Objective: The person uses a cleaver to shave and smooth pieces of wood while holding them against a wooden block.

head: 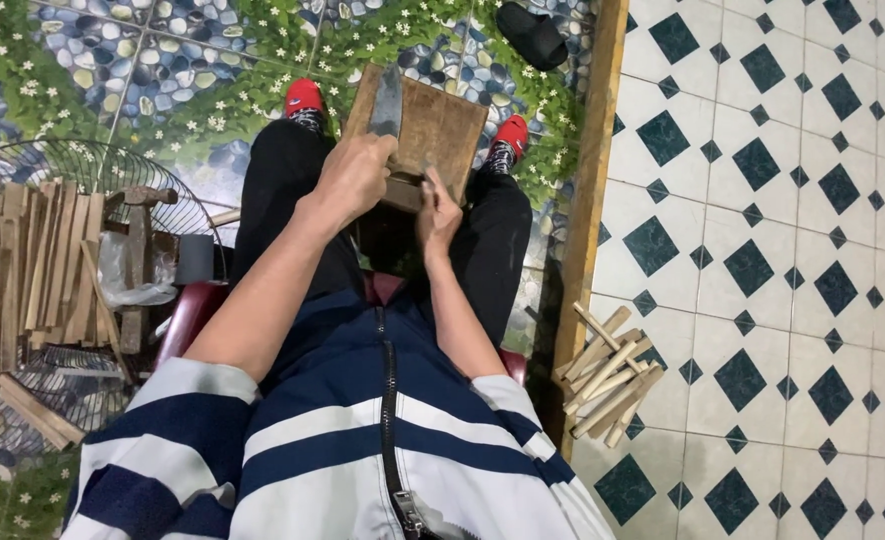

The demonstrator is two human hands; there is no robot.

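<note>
I sit on a red stool with a worn wooden block (438,135) standing between my knees. My left hand (355,175) grips the handle of a broad dark cleaver (387,102), whose blade rises flat over the block's upper left part. My right hand (437,215) rests at the block's near edge and pinches a small thin stick of wood (427,184) upright against it. Both feet in red slippers flank the block.
A stack of split wooden slats (33,270) lies on a wire fan guard (83,165) at my left. A pile of short cut sticks (608,375) lies on the diamond-patterned tiles at my right. A black sandal (531,35) sits beyond the block.
</note>
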